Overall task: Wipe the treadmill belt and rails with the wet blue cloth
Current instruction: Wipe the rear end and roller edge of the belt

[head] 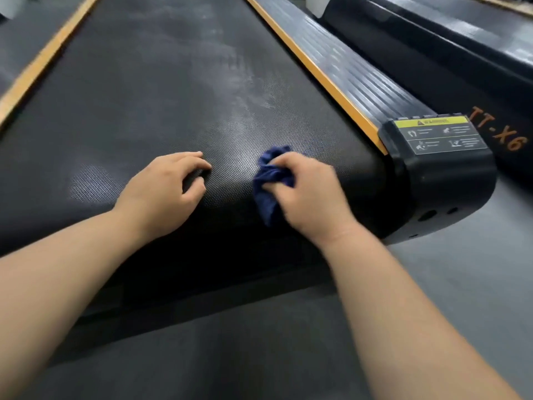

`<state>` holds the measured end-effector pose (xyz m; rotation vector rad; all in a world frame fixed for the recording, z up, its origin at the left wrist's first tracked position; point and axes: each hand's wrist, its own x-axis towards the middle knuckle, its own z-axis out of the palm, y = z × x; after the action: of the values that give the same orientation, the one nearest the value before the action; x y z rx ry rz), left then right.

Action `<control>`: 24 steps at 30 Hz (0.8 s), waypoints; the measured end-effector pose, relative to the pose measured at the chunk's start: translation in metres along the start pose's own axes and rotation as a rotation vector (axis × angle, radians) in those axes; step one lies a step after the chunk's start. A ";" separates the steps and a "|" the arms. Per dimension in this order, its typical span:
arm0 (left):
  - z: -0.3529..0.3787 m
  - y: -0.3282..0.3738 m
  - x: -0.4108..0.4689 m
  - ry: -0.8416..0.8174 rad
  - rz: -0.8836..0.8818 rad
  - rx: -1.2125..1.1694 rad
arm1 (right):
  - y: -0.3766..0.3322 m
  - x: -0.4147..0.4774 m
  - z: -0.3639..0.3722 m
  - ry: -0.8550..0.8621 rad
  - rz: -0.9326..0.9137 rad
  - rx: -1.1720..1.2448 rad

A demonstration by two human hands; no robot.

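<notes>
Head view: the blue cloth [269, 180] sits bunched on the rear end of the treadmill belt [144, 96], right of the frame's centre. Its long axis runs roughly up and down the frame, along the belt's length, with a loose tail pointing toward the bottom edge. The right hand [308, 194] grips it, fingers and thumb curled round the crumpled middle. The left hand [161, 192] rests on the belt near the cloth, apart from it, holding nothing; its fingers are bent and close together, fingertips touching the textured surface. Pale smears mark the belt above the cloth. The orange-edged right rail [346, 70] runs toward the top of the frame and ends at a black end cap [444, 174] (its yellow warning label [441, 134] is too blurred to read).
</notes>
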<state>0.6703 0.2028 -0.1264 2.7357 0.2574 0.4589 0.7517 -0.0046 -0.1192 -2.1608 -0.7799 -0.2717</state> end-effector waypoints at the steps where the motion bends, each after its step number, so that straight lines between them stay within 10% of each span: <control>1: -0.002 -0.003 0.000 -0.006 0.010 -0.003 | -0.017 -0.002 0.018 -0.037 -0.053 0.004; 10: -0.039 -0.054 -0.031 -0.011 -0.028 0.054 | 0.013 0.010 -0.032 0.074 0.261 -0.171; 24: -0.075 -0.094 -0.055 -0.049 -0.098 0.063 | -0.075 0.000 0.055 -0.214 -0.066 0.033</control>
<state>0.5822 0.2997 -0.1099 2.7758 0.3976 0.3629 0.7022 0.0733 -0.1081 -2.1588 -0.9708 -0.0604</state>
